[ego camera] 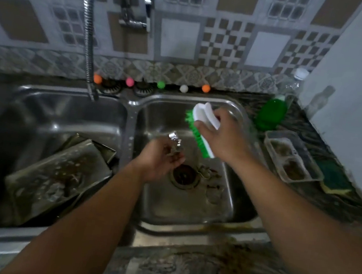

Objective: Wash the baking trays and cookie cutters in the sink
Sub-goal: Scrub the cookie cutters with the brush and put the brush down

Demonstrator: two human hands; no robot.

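No readable text, label, brand or number shows on anything here.

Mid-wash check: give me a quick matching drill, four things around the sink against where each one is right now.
Things:
1. scrub brush
2. cookie cutter
3. baking trays
4. green soap bottle

Places:
A. leaning in the left basin
B. on the counter, right of the sink
C. in the left hand, over the right basin
D. in the right hand, over the right basin

Pairs: 1-D, 2-C, 3-A, 4-B
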